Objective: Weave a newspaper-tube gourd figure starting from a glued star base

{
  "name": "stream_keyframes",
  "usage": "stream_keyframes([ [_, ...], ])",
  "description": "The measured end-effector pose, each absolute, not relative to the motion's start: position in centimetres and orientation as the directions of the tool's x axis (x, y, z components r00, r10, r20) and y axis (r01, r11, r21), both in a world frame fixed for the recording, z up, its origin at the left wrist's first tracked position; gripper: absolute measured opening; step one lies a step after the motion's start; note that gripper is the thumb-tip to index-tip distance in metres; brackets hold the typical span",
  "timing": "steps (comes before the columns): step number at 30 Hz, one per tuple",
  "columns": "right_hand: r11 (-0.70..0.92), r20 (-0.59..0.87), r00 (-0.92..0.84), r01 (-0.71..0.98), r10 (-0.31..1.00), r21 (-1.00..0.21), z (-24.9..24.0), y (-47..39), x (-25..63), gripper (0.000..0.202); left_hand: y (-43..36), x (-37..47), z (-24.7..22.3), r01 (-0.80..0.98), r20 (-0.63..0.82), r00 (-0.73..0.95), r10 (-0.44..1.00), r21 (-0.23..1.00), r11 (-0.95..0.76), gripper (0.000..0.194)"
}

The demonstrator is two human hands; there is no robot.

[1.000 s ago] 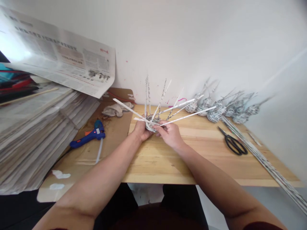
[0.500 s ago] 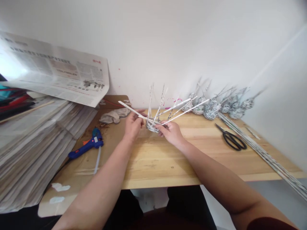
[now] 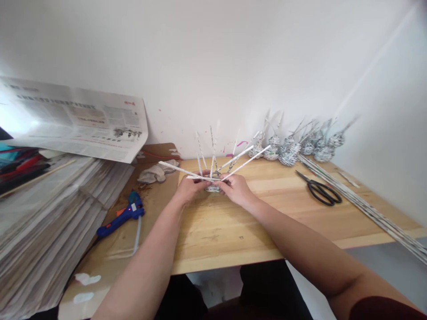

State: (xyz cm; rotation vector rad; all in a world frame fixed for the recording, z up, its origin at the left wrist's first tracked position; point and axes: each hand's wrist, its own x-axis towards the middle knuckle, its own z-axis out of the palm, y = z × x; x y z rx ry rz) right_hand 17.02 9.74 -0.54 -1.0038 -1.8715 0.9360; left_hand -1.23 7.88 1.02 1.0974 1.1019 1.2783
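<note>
A small woven newspaper basket point(image 3: 212, 188) is held between both hands over the wooden table. Several rolled-paper sticks point(image 3: 239, 158) fan up and outward from its rim. My left hand point(image 3: 191, 188) grips the left side of the rim, its thumb on a paper stick that crosses the near edge. Opposite it, my right hand point(image 3: 235, 186) pinches the rim and the foot of a stick slanting up to the right. The fingers behind the basket are partly hidden.
Several finished woven paper gourds point(image 3: 288, 153) stand along the wall. Black scissors point(image 3: 320, 190) and long paper sticks point(image 3: 360, 209) lie on the right. At left are a blue glue gun point(image 3: 123, 215), a glove point(image 3: 156, 172), a newspaper stack point(image 3: 86, 213) and an open newspaper sheet point(image 3: 80, 122).
My left hand has moved in from the basket's side onto its near rim, closing on it. The right hand stays on the rim. The view has shifted slightly.
</note>
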Motion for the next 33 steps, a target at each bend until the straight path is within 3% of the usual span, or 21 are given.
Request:
stream_keyframes([
  [5,0.328,0.259,-0.282,0.238,0.924,-0.914,-0.2,9.7,16.9,0.033,7.9,-1.2,1.1,-0.314,-0.045,-0.021,0.999,0.949,0.036,0.017],
  [9,0.274,0.226,-0.219,0.223,0.949,-0.935,-0.3,9.9,16.8,0.031,8.1,-1.2,1.0,-0.440,-0.034,0.026,0.999,0.897,0.042,0.020],
  [17,0.118,0.095,-0.195,0.110,0.976,-0.987,-0.6,10.2,16.3,0.032,8.2,-1.1,0.5,-0.504,0.049,-0.013,0.999,0.862,-0.049,0.028],
  [24,0.141,0.122,-0.243,0.060,0.962,-0.988,-1.1,10.2,16.2,0.035,8.5,-0.8,0.5,-0.495,0.036,-0.062,0.997,0.867,-0.062,0.047],
  [33,0.178,0.165,-0.254,0.030,0.953,-0.983,-1.2,10.0,16.1,0.035,8.9,-0.7,0.4,-0.588,-0.068,-0.136,0.988,0.809,-0.025,0.042],
])
